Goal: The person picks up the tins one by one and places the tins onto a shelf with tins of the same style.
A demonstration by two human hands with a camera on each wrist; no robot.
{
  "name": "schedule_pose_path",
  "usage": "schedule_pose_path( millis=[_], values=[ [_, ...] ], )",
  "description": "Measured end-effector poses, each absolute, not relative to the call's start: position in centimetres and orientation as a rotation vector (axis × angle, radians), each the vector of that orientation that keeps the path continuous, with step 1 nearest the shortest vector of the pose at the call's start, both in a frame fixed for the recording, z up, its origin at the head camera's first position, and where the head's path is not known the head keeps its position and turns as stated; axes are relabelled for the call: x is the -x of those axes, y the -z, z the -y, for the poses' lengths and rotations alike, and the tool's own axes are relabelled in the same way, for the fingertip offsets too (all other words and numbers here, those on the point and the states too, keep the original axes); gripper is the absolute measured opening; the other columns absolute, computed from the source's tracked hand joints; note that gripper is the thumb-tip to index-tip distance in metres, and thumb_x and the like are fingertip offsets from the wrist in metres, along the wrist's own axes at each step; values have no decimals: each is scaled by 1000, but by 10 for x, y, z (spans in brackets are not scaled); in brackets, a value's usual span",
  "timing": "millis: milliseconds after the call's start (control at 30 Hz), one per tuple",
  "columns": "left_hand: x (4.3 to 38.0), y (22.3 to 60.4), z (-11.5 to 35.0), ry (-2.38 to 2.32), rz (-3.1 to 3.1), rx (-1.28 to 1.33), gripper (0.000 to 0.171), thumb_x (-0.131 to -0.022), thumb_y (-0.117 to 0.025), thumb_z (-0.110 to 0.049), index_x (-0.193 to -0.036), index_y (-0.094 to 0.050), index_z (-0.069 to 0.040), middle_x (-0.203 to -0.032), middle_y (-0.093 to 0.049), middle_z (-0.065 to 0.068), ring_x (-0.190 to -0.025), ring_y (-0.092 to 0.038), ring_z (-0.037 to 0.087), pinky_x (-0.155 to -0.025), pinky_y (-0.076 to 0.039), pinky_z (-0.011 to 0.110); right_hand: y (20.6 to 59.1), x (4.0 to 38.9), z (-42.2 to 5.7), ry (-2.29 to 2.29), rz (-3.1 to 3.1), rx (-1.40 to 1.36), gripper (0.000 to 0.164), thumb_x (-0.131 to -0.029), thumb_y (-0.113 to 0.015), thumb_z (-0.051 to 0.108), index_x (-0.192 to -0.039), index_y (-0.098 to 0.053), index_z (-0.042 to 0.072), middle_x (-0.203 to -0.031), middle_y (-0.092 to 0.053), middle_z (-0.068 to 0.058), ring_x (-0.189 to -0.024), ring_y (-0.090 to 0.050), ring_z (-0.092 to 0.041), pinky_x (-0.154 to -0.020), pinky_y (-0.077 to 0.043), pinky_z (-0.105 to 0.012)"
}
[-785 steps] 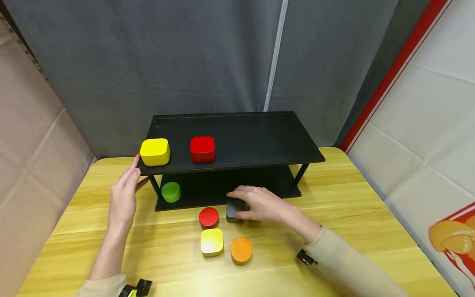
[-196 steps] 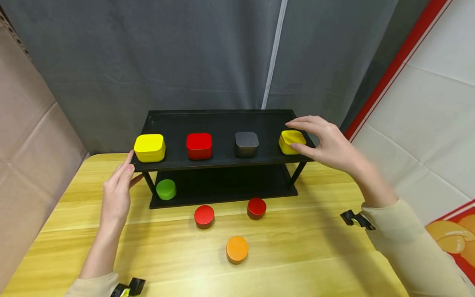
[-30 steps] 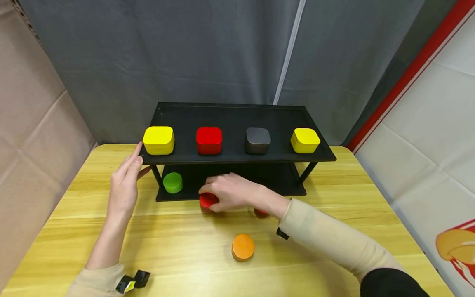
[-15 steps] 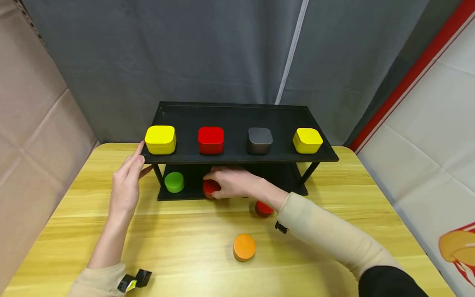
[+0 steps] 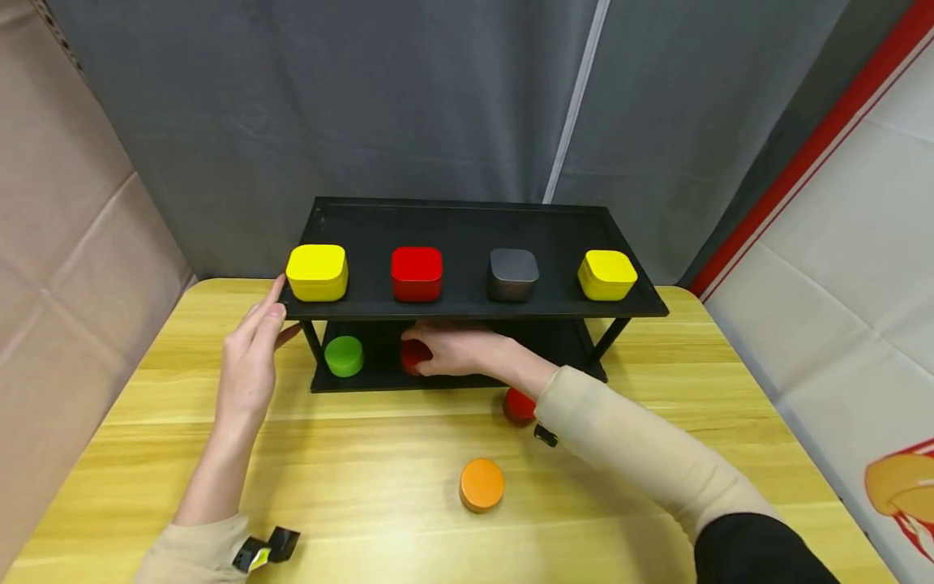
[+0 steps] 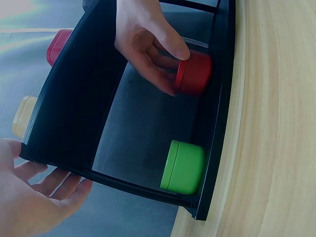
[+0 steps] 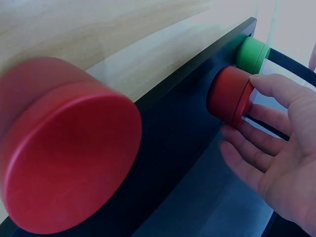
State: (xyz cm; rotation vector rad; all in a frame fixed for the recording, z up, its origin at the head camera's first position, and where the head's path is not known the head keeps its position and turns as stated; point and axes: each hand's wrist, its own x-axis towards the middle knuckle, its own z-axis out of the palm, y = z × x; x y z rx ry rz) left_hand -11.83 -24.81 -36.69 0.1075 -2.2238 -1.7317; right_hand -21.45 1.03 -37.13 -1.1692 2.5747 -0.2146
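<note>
Seating the red round box on the lower shelf is, in my judgement, the step in hand. A second ago the box was at the near edge of the black rack, over the counter; it is now inside that edge, to the right of the green round box and apart from it. Status, right hand: fingers grasping the red round box, thumb opposed. I see no release and cannot confirm full contact with the shelf. Status, left hand: fingers gripping the rack at its left end, position unchanged.

Effect on the work: the lower row gains a second position, pending release. On the counter I count a second red box, partly covered by the right sleeve, and an orange box, nearer to me.
</note>
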Motion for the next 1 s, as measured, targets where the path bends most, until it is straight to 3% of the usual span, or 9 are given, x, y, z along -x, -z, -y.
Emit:
schedule_pose_path(
  millis=[833, 1000],
  values=[
    [119, 366, 242, 1714, 2246, -87, 45, -112, -38, -37, -156, -40, -28, -167, -38, -4, -142, -48, 11, -99, -53, 8, 378, 223, -7, 187, -2555, 1093, 48, -98, -68, 24, -144, -59, 15, -132, -59, -7, -114, -55, -22, -100, -54, -33],
    [119, 366, 243, 1719, 2242, -87, 45, -112, -38, -37, -156, -41, -27, -167, -37, -5, -144, -47, 12, -98, -53, 7, 377, 224, -6, 154, -2559, 1121, 45, -98, -69, 25, -141, -61, 15, -127, -60, -7, -110, -55, -21, -97, -54, -32]
  ],
)
